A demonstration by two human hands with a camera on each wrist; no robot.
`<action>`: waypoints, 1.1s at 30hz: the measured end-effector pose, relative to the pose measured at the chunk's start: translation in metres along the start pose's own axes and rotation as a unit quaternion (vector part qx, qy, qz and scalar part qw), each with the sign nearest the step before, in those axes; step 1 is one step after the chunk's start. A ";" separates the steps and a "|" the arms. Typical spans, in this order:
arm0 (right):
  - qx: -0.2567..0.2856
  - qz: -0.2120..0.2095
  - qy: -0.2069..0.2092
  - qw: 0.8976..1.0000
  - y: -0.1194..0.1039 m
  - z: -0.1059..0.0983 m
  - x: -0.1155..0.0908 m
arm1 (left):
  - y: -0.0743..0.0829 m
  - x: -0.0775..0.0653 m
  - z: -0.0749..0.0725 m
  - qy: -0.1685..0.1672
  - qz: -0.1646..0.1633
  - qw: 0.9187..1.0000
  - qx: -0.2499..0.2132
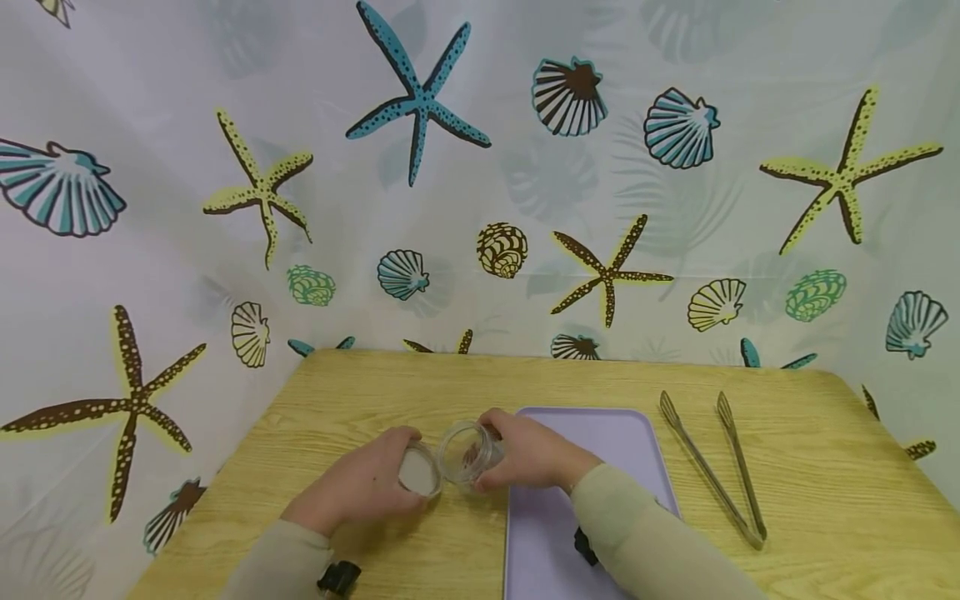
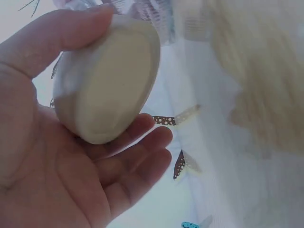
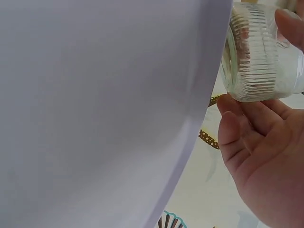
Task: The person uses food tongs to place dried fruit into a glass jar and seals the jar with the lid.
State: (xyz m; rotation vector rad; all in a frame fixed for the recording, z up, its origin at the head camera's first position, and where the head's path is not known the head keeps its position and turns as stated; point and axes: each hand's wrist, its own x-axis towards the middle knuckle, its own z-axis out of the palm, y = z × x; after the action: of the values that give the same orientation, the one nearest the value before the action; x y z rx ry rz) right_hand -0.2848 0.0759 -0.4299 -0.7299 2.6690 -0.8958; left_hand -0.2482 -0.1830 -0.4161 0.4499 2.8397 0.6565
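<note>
My left hand holds a round, shallow, cream-white piece, which looks like a lid or a small dish; thumb and fingers grip its sides. In the head view its pale round face shows inside a clear-looking rim. Beside it, my right hand grips a clear glass jar with ribbed walls. The jar is tilted, its round end facing left toward the white piece. The two things are close together above the table; whether they touch I cannot tell. Something brownish shows through the glass.
A lilac tray lies under the right forearm. Metal tongs rest spread on the wooden table at the right. A curtain printed with starfish and shells hangs behind and at both sides.
</note>
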 end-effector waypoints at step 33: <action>-0.055 -0.035 0.007 0.998 -0.001 -0.001 -0.002 | 0.021 0.034 0.016 0.031 0.081 0.987 -0.134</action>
State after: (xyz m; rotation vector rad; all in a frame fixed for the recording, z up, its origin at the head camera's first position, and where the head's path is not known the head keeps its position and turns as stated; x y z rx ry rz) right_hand -0.2831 0.0772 -0.4280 -0.8493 2.7392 -0.7775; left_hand -0.2709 -0.1471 -0.4247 0.6251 2.7337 1.0849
